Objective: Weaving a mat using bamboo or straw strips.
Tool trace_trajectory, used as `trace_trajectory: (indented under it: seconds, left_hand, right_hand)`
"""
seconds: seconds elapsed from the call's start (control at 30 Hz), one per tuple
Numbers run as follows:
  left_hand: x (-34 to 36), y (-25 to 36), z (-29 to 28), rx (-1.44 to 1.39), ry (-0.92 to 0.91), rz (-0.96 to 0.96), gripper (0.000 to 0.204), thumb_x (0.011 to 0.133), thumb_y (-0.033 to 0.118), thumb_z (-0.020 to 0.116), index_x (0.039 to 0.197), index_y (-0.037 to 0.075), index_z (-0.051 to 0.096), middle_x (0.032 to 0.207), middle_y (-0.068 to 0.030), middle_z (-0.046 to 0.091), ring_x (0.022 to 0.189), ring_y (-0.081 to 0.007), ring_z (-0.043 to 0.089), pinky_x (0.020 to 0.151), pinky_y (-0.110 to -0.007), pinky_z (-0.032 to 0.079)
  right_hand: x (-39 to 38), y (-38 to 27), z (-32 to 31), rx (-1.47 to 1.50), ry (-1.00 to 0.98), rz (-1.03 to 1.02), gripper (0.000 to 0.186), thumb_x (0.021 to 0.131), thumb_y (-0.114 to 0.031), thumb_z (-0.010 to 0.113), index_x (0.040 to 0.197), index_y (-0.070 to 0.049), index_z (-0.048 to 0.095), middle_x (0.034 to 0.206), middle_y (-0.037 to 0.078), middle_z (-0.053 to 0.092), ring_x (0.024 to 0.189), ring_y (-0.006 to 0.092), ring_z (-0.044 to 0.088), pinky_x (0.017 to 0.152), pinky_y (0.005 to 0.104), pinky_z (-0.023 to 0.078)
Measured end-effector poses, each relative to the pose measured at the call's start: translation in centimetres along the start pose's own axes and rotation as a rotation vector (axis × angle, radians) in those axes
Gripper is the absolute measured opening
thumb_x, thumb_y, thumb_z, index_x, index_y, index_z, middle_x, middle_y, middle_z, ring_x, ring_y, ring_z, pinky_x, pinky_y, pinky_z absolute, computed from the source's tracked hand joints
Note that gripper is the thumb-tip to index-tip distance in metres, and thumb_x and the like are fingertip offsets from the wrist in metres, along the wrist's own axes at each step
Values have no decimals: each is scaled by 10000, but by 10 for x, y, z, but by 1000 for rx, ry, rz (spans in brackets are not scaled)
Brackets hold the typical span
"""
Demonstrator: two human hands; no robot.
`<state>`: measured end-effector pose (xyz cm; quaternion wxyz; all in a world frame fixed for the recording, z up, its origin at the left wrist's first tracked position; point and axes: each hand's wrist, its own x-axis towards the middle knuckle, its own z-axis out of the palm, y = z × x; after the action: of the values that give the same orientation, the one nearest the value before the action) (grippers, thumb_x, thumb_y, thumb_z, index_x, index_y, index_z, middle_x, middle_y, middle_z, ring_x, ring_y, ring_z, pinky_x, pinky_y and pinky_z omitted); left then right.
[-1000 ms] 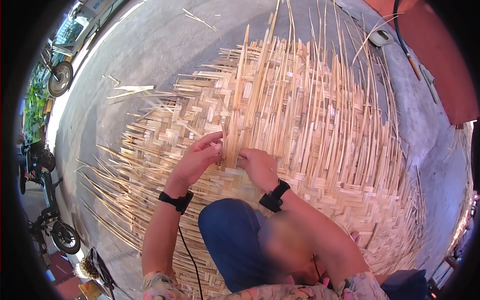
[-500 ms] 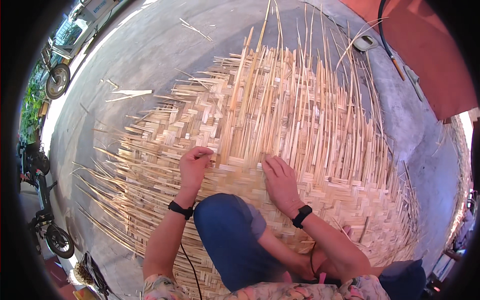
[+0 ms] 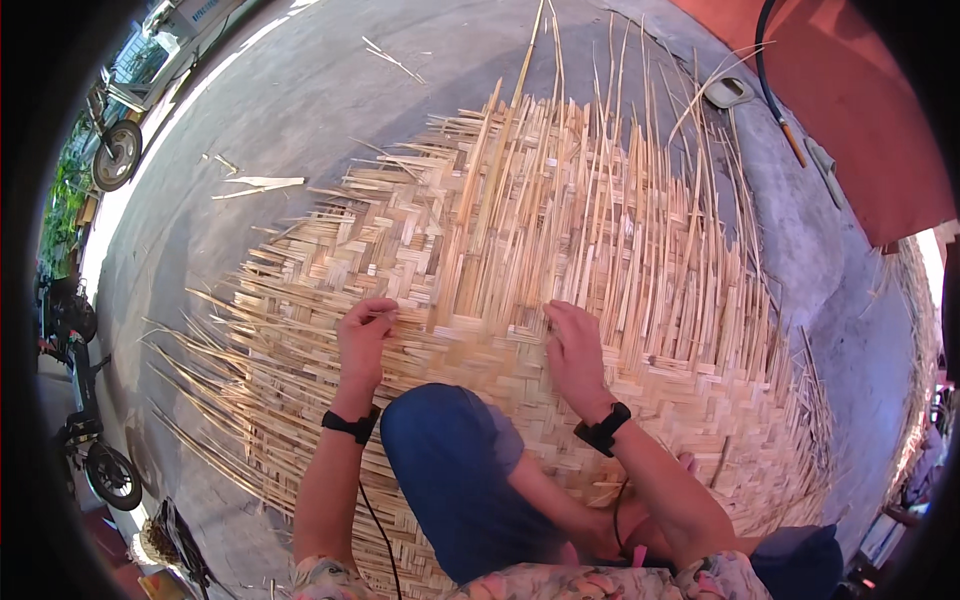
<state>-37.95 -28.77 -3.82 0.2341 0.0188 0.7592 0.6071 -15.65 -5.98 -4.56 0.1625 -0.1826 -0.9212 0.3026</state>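
A large woven mat of split bamboo strips point(image 3: 690, 400) lies on the ground beneath me, pale tan, with long loose strip ends along its far and left sides. My left hand point(image 3: 362, 345) is over its left middle, thumb and forefinger closed in a pinch. To the right, my right hand point(image 3: 577, 355) is bent over the weave, fingers together and pointing inward near the ends of the upright strips point(image 3: 490, 275). A smeared pale patch spans the mat between both hands. What either hand's fingers hold is too blurred to make out.
My blue-clad knee point(image 3: 445, 450) rests over the near part of the mat. Cut strips point(image 3: 262, 185) lie on the grey concrete floor point(image 3: 300, 100). A dark hose point(image 3: 765, 70) hangs by a red surface point(image 3: 850, 110) at far right. Motorbike wheels point(image 3: 117, 155) stand at left.
Both hands have moved apart: the left shifted a little left, the right a little right. The mat stays in place.
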Motion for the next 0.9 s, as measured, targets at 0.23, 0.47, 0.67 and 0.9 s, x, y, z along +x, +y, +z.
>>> trace_trajectory:
  seconds: [0.23,0.47,0.67,0.9]
  left_hand:
    - [-27,26,6,427,26,242,220,867,45,656,1084,9,652,880,-41,643,786,-148,595,767,-296,514]
    - [-21,79,79,588,-791,344,210,868,102,669,1047,-5,648,899,-120,677,820,-202,656,762,-308,523]
    - [0,71,79,650,-618,264,184,877,109,654,1016,-11,639,882,-120,673,820,-201,645,759,-322,512]
    - [-1,38,78,554,-717,192,147,883,82,649,994,-15,647,891,-110,677,841,-182,645,766,-315,510]
  right_hand:
    - [21,37,-10,678,-17,538,291,905,-18,537,1195,-22,559,1076,158,606,987,309,630,888,378,503]
    - [38,5,-18,105,-28,333,192,890,-109,578,1071,-46,570,924,156,619,904,343,623,788,419,509]
    - [0,22,-1,74,-233,53,109,875,-119,621,965,-68,586,852,134,619,803,342,615,705,434,500]
    - [20,4,13,66,-283,141,196,863,-120,612,1030,-54,533,845,130,611,806,348,616,692,430,503]
